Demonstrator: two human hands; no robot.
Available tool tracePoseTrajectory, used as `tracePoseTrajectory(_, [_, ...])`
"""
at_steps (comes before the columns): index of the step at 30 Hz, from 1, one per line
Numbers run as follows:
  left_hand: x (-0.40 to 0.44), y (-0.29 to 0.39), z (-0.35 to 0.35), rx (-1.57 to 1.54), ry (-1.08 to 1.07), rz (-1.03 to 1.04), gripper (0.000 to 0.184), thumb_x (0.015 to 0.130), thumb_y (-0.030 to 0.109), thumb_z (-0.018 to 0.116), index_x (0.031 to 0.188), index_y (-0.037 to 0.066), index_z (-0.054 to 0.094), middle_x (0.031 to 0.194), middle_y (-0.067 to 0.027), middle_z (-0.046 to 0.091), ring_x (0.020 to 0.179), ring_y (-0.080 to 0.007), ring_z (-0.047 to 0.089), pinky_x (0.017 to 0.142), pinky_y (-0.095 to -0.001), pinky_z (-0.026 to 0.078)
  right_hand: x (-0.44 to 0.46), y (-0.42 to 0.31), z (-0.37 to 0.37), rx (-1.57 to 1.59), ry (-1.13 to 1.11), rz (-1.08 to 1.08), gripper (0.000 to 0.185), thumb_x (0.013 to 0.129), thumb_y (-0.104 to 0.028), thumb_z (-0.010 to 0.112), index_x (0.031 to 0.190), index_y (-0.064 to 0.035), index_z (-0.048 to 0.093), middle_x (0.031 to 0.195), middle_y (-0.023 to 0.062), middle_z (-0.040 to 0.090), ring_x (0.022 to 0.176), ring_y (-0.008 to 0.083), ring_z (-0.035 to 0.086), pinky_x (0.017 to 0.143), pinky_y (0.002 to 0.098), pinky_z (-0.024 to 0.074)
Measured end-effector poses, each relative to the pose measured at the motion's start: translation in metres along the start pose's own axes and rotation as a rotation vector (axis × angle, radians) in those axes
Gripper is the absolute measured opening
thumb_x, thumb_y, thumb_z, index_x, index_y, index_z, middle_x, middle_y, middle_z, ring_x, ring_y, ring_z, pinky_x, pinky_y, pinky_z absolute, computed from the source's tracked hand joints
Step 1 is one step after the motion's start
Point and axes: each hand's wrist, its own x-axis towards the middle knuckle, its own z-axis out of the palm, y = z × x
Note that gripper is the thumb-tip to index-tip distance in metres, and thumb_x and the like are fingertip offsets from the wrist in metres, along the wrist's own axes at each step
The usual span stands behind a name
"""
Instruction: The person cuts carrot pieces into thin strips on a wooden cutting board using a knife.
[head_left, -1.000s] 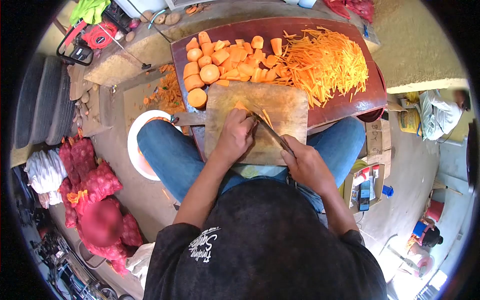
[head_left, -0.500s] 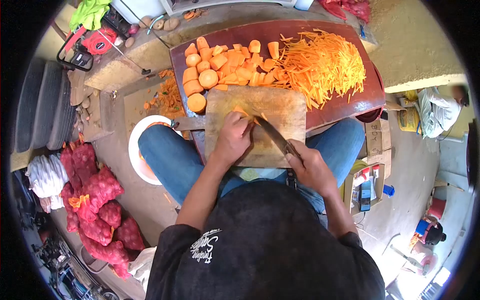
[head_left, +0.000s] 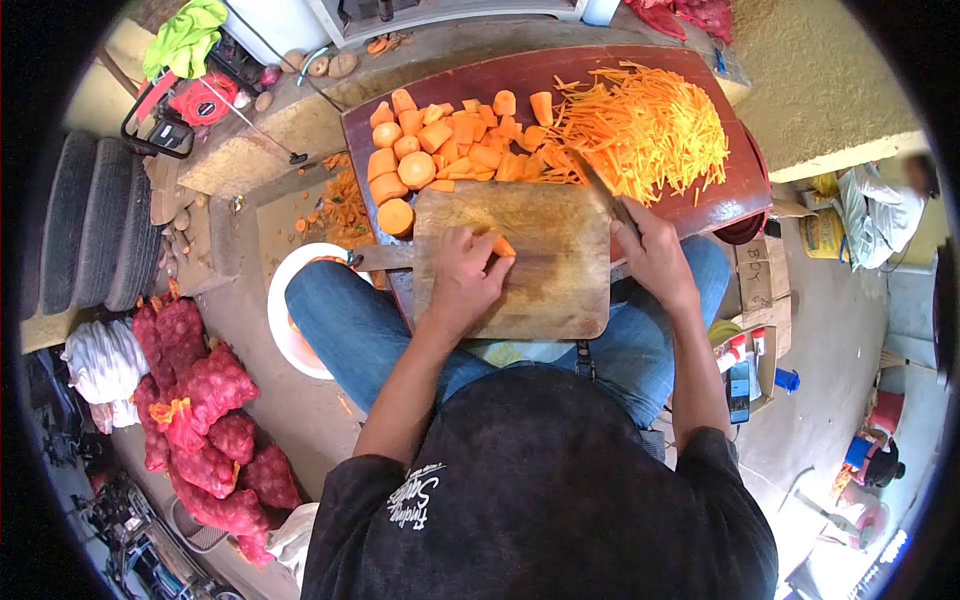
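Observation:
My left hand (head_left: 468, 272) rests on the wooden cutting board (head_left: 555, 300), its fingers closed on a small carrot piece (head_left: 503, 246). Over the board's right edge, my right hand (head_left: 652, 250) grips a knife (head_left: 601, 189) by its handle. The blade points up and left, its tip beside the carrot strips. A large heap of thin carrot strips (head_left: 660, 130) lies on the right of the dark red table (head_left: 490, 75). Thick carrot chunks (head_left: 417, 169) are gathered on the left, beyond the board. The two piles meet in the middle.
A white bucket (head_left: 283, 315) stands left of my knee, with a flat metal blade (head_left: 385, 257) reaching from it to the board. Red net sacks (head_left: 215, 385) and tyres (head_left: 90, 225) line the left side. Two people (head_left: 880, 215) are at the right. A box (head_left: 762, 370) sits by my right knee.
My right hand has moved the knife right and away from the left hand, toward the carrot strips. My left hand stays on the board with the carrot piece.

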Motion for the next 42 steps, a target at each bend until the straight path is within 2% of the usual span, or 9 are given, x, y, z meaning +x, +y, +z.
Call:
tracePoseTrajectory(4, [-0.004, 0.012, 0.016, -0.036, -0.067, 0.077, 0.026, 0.086, 0.008, 0.085, 0.11, 0.004, 0.079, 0.116, -0.0176, 0.069, 0.107, -0.0407, 0.065, 0.093, -0.0493, 0.054, -0.038, -0.036, 0.008, 0.064, -0.18, 0.022, 0.035, 0.102, -0.009, 0.071, 0.134, 0.0048, 0.068, 0.119, 0.0294, 0.077, 0.109, 0.0477, 0.076, 0.092, 0.0488, 0.061])
tracePoseTrajectory(7, [-0.002, 0.024, 0.011, 0.019, -0.179, 0.08, 0.026, 0.086, 0.008, 0.082, 0.111, 0.004, 0.079, 0.117, -0.0197, 0.065, 0.11, -0.0434, 0.06, 0.096, -0.0526, 0.051, -0.065, -0.056, 0.018, 0.136, -0.226, -0.022, 0.033, 0.103, -0.01, 0.071, 0.133, 0.004, 0.065, 0.114, 0.0299, 0.076, 0.107, 0.0501, 0.075, 0.089, 0.0525, 0.061])
tracePoseTrajectory(10, [-0.001, 0.023, 0.008, 0.039, -0.199, 0.119, 0.025, 0.085, 0.009, 0.082, 0.11, 0.004, 0.08, 0.115, -0.0159, 0.062, 0.11, -0.0392, 0.057, 0.091, -0.0506, 0.046, -0.081, -0.067, 0.023, 0.096, -0.294, 0.055, 0.034, 0.105, -0.008, 0.069, 0.137, 0.0028, 0.063, 0.113, 0.031, 0.073, 0.107, 0.0529, 0.071, 0.087, 0.05, 0.0587])
tracePoseTrajectory(15, [0.002, 0.028, 0.0, 0.072, -0.26, 0.146, 0.03, 0.082, 0.008, 0.081, 0.111, 0.004, 0.08, 0.113, -0.0152, 0.059, 0.107, -0.0399, 0.056, 0.091, -0.0503, 0.046, -0.088, -0.085, 0.02, 0.07, -0.301, 0.122, 0.036, 0.104, -0.007, 0.069, 0.137, 0.0026, 0.061, 0.116, 0.0331, 0.072, 0.111, 0.0541, 0.069, 0.089, 0.0544, 0.0583])
tracePoseTrajectory(22, [-0.002, 0.02, 0.01, 0.056, -0.204, 0.131, 0.035, 0.077, 0.005, 0.079, 0.112, 0.002, 0.079, 0.118, -0.0171, 0.063, 0.107, -0.0405, 0.056, 0.093, -0.0512, 0.047, -0.052, -0.068, 0.047, 0.074, -0.299, 0.032, 0.039, 0.103, -0.005, 0.068, 0.14, 0.0019, 0.058, 0.112, 0.0341, 0.072, 0.107, 0.0562, 0.068, 0.087, 0.0572, 0.0573])
tracePoseTrajectory(25, [-0.004, 0.017, 0.007, 0.058, -0.23, 0.13, 0.035, 0.077, 0.004, 0.079, 0.112, 0.001, 0.079, 0.12, -0.0183, 0.064, 0.107, -0.0406, 0.056, 0.094, -0.0513, 0.048, -0.046, -0.078, 0.036, 0.096, -0.327, 0.081, 0.038, 0.104, -0.007, 0.066, 0.14, 0.0019, 0.057, 0.109, 0.0338, 0.072, 0.105, 0.0563, 0.068, 0.086, 0.0576, 0.057])
tracePoseTrajectory(31, [-0.003, 0.02, 0.011, 0.036, -0.18, 0.108, 0.031, 0.079, 0.004, 0.079, 0.11, 0.0, 0.08, 0.111, -0.0176, 0.062, 0.106, -0.0403, 0.057, 0.092, -0.0513, 0.048, -0.07, -0.07, 0.038, 0.067, -0.317, 0.049, 0.042, 0.105, -0.01, 0.064, 0.145, 0.0008, 0.056, 0.11, 0.0356, 0.071, 0.107, 0.0571, 0.067, 0.087, 0.0579, 0.0571])
tracePoseTrajectory(34, [-0.003, 0.024, 0.011, 0.062, -0.148, 0.101, 0.028, 0.078, 0.004, 0.078, 0.106, 0.0, 0.079, 0.105, -0.0166, 0.061, 0.103, -0.0401, 0.057, 0.09, -0.0506, 0.048, -0.053, -0.072, 0.044, 0.085, -0.342, 0.08, 0.04, 0.104, -0.008, 0.067, 0.142, 0.0002, 0.057, 0.109, 0.0352, 0.071, 0.107, 0.0575, 0.067, 0.086, 0.0585, 0.0566])
tracePoseTrajectory(42, [-0.004, 0.015, 0.014, 0.014, -0.135, 0.097, 0.025, 0.078, 0.003, 0.077, 0.102, -0.001, 0.078, 0.101, -0.0172, 0.06, 0.099, -0.0401, 0.056, 0.086, -0.0499, 0.048, -0.061, -0.078, 0.033, 0.06, -0.364, 0.079, 0.038, 0.105, -0.009, 0.065, 0.14, 0.0004, 0.057, 0.109, 0.036, 0.07, 0.106, 0.0582, 0.067, 0.085, 0.0595, 0.0559])
